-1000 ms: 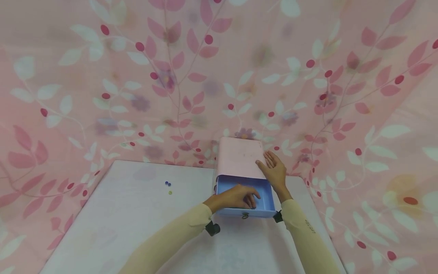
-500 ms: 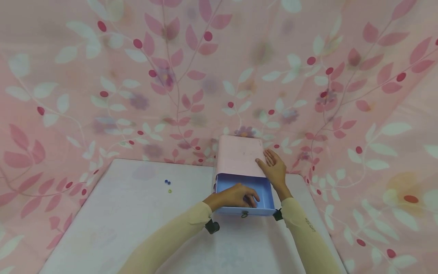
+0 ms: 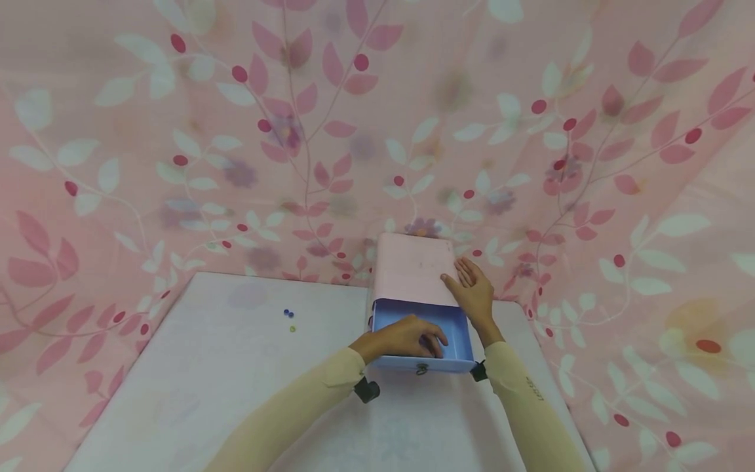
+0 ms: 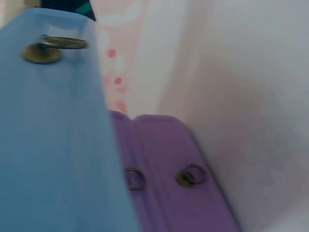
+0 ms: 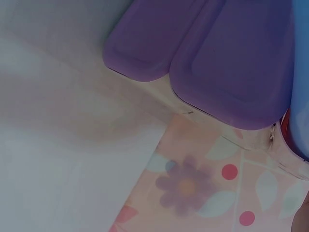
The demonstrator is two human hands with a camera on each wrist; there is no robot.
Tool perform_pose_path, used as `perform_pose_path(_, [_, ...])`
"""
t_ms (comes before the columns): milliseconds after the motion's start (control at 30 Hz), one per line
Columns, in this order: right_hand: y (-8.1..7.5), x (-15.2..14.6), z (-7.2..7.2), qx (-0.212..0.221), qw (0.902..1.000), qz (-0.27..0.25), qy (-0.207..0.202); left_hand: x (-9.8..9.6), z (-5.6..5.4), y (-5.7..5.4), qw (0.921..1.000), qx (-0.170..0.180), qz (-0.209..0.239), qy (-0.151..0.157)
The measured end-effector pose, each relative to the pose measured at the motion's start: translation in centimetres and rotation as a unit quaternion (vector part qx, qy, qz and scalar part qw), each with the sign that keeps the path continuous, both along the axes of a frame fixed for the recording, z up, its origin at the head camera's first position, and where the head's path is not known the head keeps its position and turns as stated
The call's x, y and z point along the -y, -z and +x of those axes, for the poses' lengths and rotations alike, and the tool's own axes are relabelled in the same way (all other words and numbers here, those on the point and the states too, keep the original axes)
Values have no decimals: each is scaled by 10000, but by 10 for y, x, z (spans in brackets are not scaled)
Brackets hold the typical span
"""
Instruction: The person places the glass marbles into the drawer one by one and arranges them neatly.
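In the head view a small pink chest [image 3: 413, 269] stands against the patterned cloth, its blue drawer [image 3: 457, 331] pulled out. My left hand [image 3: 404, 337] reaches over the drawer's left side, fingers bent down inside it. Whether the fingertips pinch anything is hidden. Along the chest's right edge rests my right hand [image 3: 474, 295], thumb on the pink top and fingers rather straight along the side. The left wrist view has the blue drawer front [image 4: 48, 135] with its brass ring pull [image 4: 63, 43]. Purple drawers [image 4: 174, 154] with ring pulls lie below it.
Two small blue beads [image 3: 286, 312] and a yellow bead [image 3: 292, 329] lie on the white tabletop [image 3: 248, 380], left of the chest. Pink floral cloth [image 3: 354, 131] surrounds the table's back and sides. More purple drawer fronts [image 5: 236, 67] show in the right wrist view.
The left hand's fingers have shifted very slightly inside the drawer. Both hands, the chest and the beads otherwise stay in place; the head view has tilted a little.
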State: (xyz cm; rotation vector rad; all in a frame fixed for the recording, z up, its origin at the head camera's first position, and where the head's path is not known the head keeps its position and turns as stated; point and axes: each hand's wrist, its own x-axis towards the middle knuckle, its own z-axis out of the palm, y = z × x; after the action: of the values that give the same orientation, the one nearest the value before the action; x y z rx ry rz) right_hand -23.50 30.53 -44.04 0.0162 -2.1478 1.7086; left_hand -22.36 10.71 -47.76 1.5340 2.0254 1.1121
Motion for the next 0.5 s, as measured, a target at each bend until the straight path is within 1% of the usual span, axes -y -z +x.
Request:
perform_pose_path(67, [0, 0, 1, 19, 10000, 25, -13, 3, 0, -4, 9997, 180, 170, -66])
perform_pose_path(200, [-1, 0, 2, -2, 10000, 38, -31, 11, 0, -17, 9980, 347, 440, -302])
perform_pose_path(267, [-1, 0, 3, -20, 10000, -3, -12, 16, 1, -23, 9971, 361, 531, -408])
perform_pose_path(400, [-1, 0, 3, -21, 9999, -117, -31, 25, -4, -23, 9951, 504, 652, -551])
perform_pose_path(467, [-1, 0, 2, -13, 9998, -177, -35, 29, -7, -21, 9940, 538, 730, -608])
perform_pose_path(500, [-1, 0, 2, -6, 9998, -205, -40, 31, -10, -17, 9937, 536, 757, -622])
